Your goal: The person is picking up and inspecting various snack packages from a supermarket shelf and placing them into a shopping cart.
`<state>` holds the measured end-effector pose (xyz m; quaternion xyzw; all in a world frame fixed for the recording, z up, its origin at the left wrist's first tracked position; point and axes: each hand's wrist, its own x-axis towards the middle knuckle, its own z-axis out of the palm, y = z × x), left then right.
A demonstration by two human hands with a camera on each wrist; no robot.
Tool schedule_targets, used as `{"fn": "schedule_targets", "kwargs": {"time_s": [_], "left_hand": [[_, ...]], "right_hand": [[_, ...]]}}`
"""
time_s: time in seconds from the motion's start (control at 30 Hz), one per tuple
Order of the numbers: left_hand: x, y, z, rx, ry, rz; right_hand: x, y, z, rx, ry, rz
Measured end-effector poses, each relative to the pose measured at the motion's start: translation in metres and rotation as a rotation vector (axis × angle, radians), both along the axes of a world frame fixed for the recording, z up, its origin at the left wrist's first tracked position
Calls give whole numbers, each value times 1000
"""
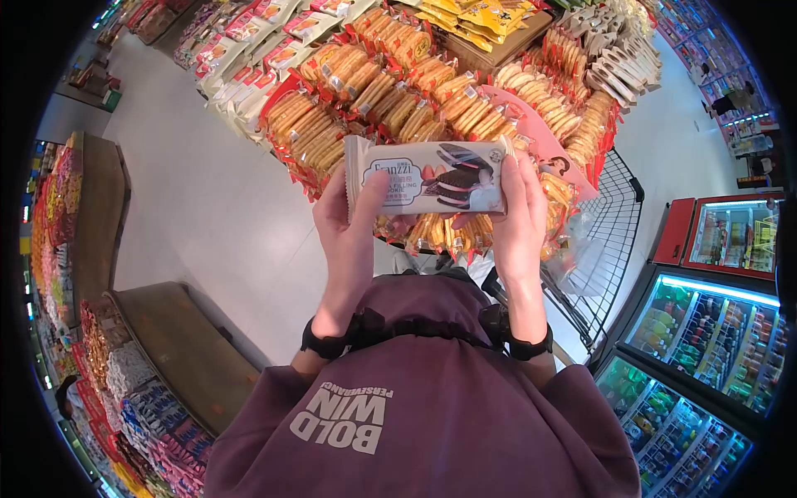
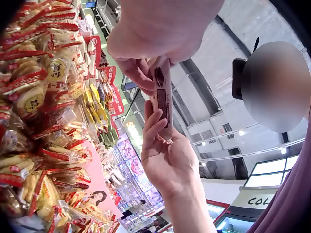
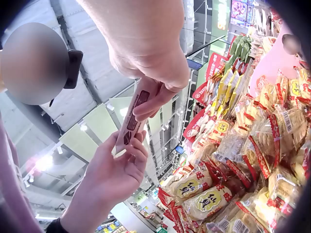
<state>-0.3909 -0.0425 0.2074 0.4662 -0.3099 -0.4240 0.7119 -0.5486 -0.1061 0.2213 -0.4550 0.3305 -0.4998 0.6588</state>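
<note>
A pale Franzzi cookie package (image 1: pixel 432 178) is held level in front of the chest, its printed face toward the head camera. The left hand (image 1: pixel 353 212) grips its left end, thumb across the front and fingers behind. The right hand (image 1: pixel 521 207) holds the right end by the edge. Edge-on in the left wrist view, the package (image 2: pixel 162 97) spans between the left hand (image 2: pixel 155 34) above and the right hand (image 2: pixel 170 160) below. The right wrist view has the package (image 3: pixel 132 116) between the right hand (image 3: pixel 150 53) and the left hand (image 3: pixel 109 170).
Beyond the package stands a display heaped with wrapped crackers (image 1: pixel 307 124) and yellow packets (image 1: pixel 490 21). A wire shopping cart (image 1: pixel 610 241) is at the right, near drink coolers (image 1: pixel 697 332). Shelving with snacks (image 1: pixel 154 398) lines the left side.
</note>
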Motion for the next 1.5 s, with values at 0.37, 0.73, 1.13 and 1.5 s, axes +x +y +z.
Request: {"fn": "schedule_targets", "kwargs": {"time_s": [0.37,0.73,1.13,1.5], "left_hand": [[0,-16,-4,56,-116,17],[5,-30,-2,67,-52,14],[10,-41,-6,41,-31,19],[26,-46,-15,-206,-373,24]], "right_hand": [[1,-13,-4,33,3,3],[9,-28,-3,26,24,17],[10,-40,-6,-17,45,37],[5,-51,-15,-398,19,112]]}}
